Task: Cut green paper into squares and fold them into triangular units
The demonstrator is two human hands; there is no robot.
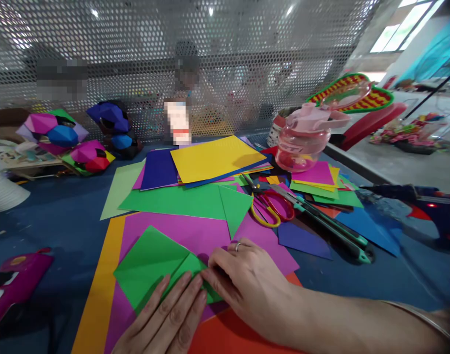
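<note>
A green sheet of paper (147, 260) with folds lies on purple paper (166, 223) at the lower middle. My left hand (173, 314) rests flat on its lower part, fingers stretched out. Beside it my right hand (247, 275), with a ring on one finger, pinches the right end of the green paper, its fingers bent and touching the folded edge. Orange-yellow paper (99, 290) and red paper (228, 334) show under the purple sheet. A green triangle (236, 206) lies just beyond my right hand.
Scissors (271, 211) and a cutter (331, 226) lie right of centre. Behind are stacked papers (217, 160) and a pink bottle (302, 142). A glue gun (427, 201) is at the right, a magenta object (26, 275) at the left, folded paper shapes (59, 135) behind it.
</note>
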